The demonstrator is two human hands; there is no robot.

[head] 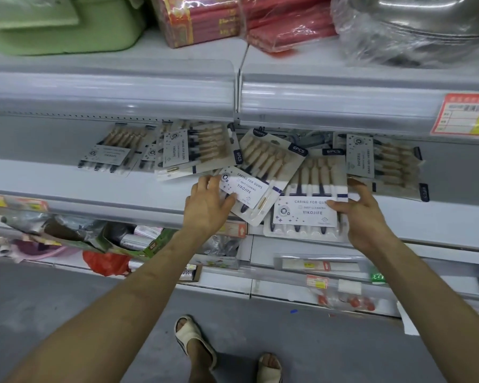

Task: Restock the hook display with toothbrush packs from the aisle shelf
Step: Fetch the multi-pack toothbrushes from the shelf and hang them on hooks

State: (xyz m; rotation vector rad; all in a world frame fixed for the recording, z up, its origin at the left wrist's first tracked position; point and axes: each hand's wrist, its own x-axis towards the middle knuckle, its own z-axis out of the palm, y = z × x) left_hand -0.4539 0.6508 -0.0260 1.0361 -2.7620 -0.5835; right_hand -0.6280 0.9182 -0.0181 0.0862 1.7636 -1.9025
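Several toothbrush packs lie scattered on the grey aisle shelf point(67, 186). My left hand point(208, 208) grips the lower left edge of a tilted pack point(263, 172), its thumb on the white label. My right hand point(362, 214) holds an upright pack point(313, 189) by its right side, thumb across the label and fingers behind the edge. Both packs overhang the shelf's front lip. More packs lie flat farther back, on the left point(114, 153), in the middle point(194, 150) and on the right point(385, 164). No hook display is in view.
The shelf above point(108, 87) carries green tubs point(58, 26), red wrapped bundles point(205, 17) and plastic-wrapped metal basins point(426, 23); a price tag point(465, 117) hangs on its edge at right. Lower shelves hold mixed goods. My sandalled feet stand on the grey floor point(67, 313).
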